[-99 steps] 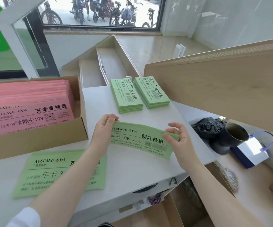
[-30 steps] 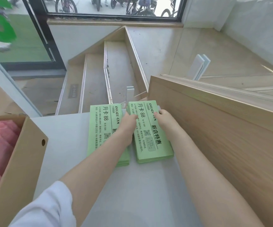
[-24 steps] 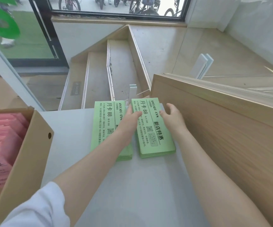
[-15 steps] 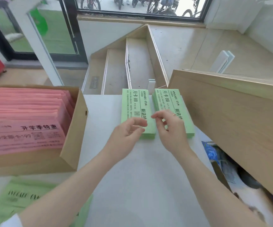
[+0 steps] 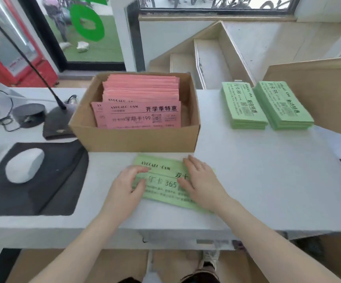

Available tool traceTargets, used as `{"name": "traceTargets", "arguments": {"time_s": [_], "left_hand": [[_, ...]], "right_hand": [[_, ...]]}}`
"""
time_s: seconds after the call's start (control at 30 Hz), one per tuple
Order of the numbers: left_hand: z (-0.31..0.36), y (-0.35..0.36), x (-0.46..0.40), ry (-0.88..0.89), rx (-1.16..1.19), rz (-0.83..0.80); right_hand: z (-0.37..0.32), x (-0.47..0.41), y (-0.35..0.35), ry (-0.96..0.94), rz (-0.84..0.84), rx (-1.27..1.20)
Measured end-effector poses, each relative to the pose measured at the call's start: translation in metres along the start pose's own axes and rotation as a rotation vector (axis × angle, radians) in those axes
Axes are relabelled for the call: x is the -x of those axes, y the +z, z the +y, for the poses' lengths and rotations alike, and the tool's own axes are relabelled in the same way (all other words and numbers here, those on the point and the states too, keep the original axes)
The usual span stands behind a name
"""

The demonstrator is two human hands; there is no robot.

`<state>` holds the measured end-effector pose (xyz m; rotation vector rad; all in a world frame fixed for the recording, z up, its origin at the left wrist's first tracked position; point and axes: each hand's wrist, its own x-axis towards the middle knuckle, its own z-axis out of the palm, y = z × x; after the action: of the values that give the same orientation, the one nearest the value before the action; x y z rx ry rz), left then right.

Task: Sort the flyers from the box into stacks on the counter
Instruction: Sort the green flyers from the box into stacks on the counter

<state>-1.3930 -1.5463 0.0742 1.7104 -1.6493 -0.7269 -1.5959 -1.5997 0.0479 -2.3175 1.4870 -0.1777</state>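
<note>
Both hands lie on a large green flyer (image 5: pixel 161 181) in the lower centre of the frame, on the white counter (image 5: pixel 257 180) just in front of the cardboard box (image 5: pixel 133 137).

Left hand (image 5: pixel 127 187): palm down on the left part of the flyer. The fingers are spread and only slightly bent, with the fingertips on the paper. They do not curl round or pinch anything. The hand is released and flat, touching the sheet.

Right hand (image 5: pixel 201 182): palm down on the right part of the flyer. The fingers are extended toward the box and lie on the sheet. The thumb points left across the printed lines. A ring shows on one finger. This hand is likewise released and grasps nothing.

The flyer lies flat, slightly skewed to the counter edge. Its far edge is close to the front wall of the box. The print between the hands reads "365".

The box stands in the centre of the frame and holds pink flyers (image 5: pixel 143 103). The front sheets stand tilted, so their print faces the camera.

Two stacks of narrow green flyers lie at centre right, well apart from the hands: the left stack (image 5: pixel 244 106) and the right stack (image 5: pixel 283 105), just beside each other. A wooden panel (image 5: pixel 329 88) rises just behind them.

At left of the frame, a white mouse (image 5: pixel 23 165) rests on a black mouse pad (image 5: pixel 59 176). A gooseneck desk microphone (image 5: pixel 57 123) stands just left of the box.
</note>
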Motion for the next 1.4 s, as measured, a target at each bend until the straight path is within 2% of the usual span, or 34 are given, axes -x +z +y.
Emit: {"name": "traceTargets", "arguments": {"time_s": [0.1,0.23,0.37,0.47,0.53,0.63,0.73,0.83,0.9,0.97,1.03,1.07,1.2,1.27,1.4], "left_hand": [[-0.016,-0.011,0.011,-0.072,-0.053,-0.043],[-0.022,-0.012,0.018,-0.158,0.058,-0.141],[-0.005,-0.006,0.017,-0.331,0.343,-0.089],[0.001,-0.008,0.001,-0.565,0.651,-0.071],[0.002,-0.013,-0.009,-0.671,0.721,-0.157],[0.010,-0.019,-0.012,-0.731,0.695,-0.368],[0.008,-0.021,-0.010,-0.631,0.748,-0.348],[0.012,-0.018,-0.008,-0.320,0.714,-0.228],[0.023,-0.015,-0.010,-0.110,0.693,-0.211],[0.035,-0.008,-0.018,0.012,0.689,-0.195],[0.044,0.001,-0.029,0.070,0.730,-0.154],[0.049,0.006,-0.035,0.087,0.760,-0.137],[0.068,0.033,-0.063,0.124,0.809,-0.140],[0.073,0.050,-0.075,0.137,0.785,-0.173],[0.071,0.087,-0.089,0.088,0.758,-0.183]], "right_hand": [[-0.011,0.005,0.017,0.076,0.008,0.141],[-0.022,0.024,0.022,0.051,0.052,0.139],[-0.027,0.047,0.028,0.043,0.064,0.120],[-0.023,0.052,0.027,0.059,0.068,0.118],[-0.021,0.053,0.026,0.052,0.083,0.110],[-0.022,0.055,0.027,0.067,0.130,0.081],[-0.019,0.055,0.026,0.099,0.155,0.075],[-0.011,0.056,0.021,0.209,0.302,-0.143],[-0.002,0.059,0.008,0.339,0.443,-0.490],[0.010,0.062,-0.011,0.422,0.544,-0.967],[0.028,0.063,-0.033,0.418,0.550,-1.376],[0.037,0.063,-0.044,0.381,0.530,-1.455],[0.072,0.063,-0.081,0.236,0.573,-1.311],[0.090,0.063,-0.095,0.237,0.595,-1.207],[0.124,0.060,-0.101,0.271,0.509,-0.880]]}}
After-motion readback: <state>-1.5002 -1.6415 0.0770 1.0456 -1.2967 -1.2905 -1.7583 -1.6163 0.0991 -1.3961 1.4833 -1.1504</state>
